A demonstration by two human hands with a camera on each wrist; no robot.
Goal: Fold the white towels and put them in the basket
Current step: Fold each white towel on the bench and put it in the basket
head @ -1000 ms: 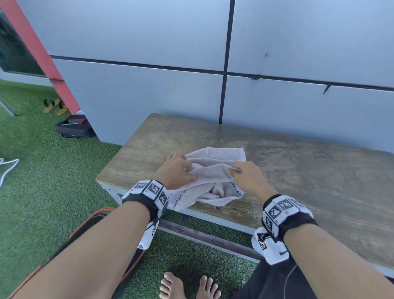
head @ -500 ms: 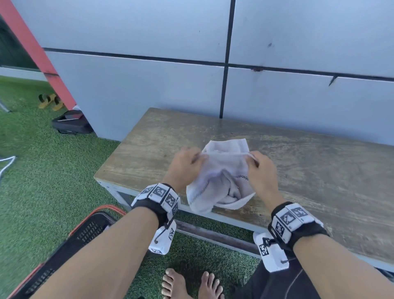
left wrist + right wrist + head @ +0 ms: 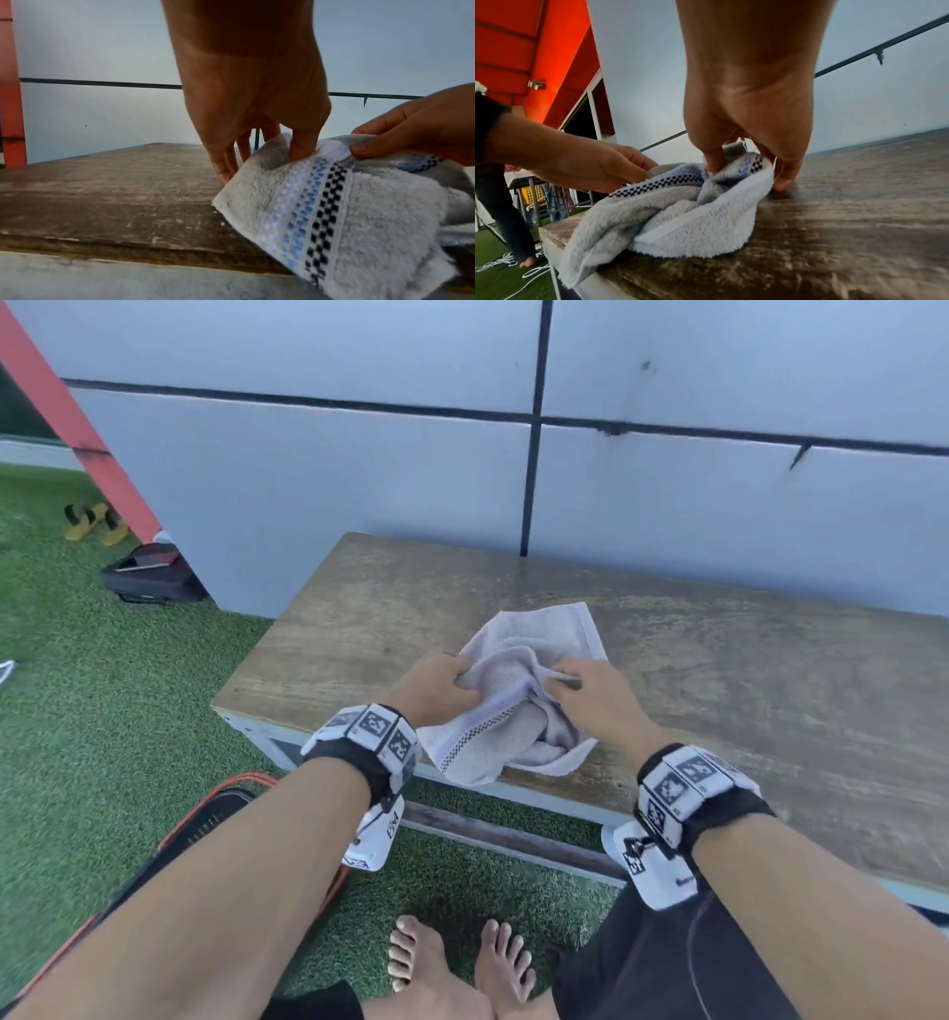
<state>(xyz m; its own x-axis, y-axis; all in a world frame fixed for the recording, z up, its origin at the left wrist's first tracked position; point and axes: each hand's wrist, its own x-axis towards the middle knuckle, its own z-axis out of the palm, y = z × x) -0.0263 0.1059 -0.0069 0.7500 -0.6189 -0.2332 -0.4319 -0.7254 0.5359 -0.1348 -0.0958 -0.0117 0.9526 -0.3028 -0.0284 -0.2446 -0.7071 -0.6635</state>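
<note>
A white towel [image 3: 518,695] with a black-and-blue checked band lies bunched at the near edge of the wooden bench [image 3: 719,680], one corner hanging over the front. My left hand [image 3: 436,688] pinches its left edge, thumb over the band [image 3: 303,146]. My right hand [image 3: 590,693] pinches the upper edge on the right, thumb pressed into the fabric [image 3: 713,160]. In the right wrist view the towel [image 3: 680,213] is a crumpled heap. The black basket with an orange rim [image 3: 205,829] stands on the grass below my left forearm, mostly hidden.
A grey panelled wall [image 3: 667,480] rises right behind the bench. Green artificial grass [image 3: 102,711] covers the ground, with a black case [image 3: 149,577] and sandals [image 3: 92,521] at far left. My bare feet [image 3: 457,968] stand before the bench. Another person's leg [image 3: 503,203] shows at left.
The towel was lifted and stretched between both hands half a second ago; now it is lowered onto the bench, its far end spread flat, with my hands closer together and lower.
</note>
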